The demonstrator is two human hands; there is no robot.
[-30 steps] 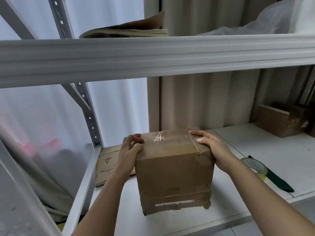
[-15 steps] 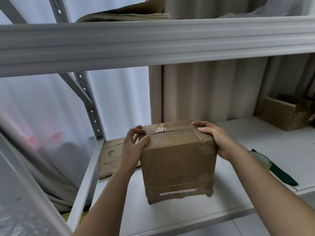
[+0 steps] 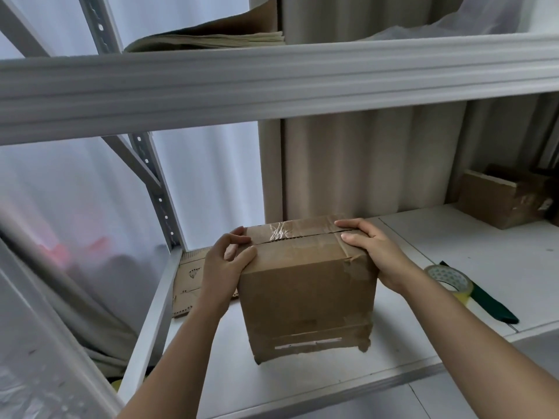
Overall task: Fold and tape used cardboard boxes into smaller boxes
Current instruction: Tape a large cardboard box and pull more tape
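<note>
Box (image 3: pixel 305 297) folded and taped; left hand (image 3: pixel 225 267) and right hand (image 3: pixel 373 252) gripped its top corners; tape roll (image 3: pixel 447 281) idle right.

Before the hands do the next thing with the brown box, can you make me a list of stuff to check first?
1. Both hands on the cardboard box: ok. The left hand grips its top left edge, the right hand holds its top right corner.
2. Top flaps closed: ok, they meet along a seam.
3. Seam taped all the way: cannot tell. Crinkled clear tape shows only near the middle.
4. Tape roll nearby: ok, it lies on the shelf board right of the box.
5. Box bottom sound: not ok, the lower edge looks torn and ragged.
</note>
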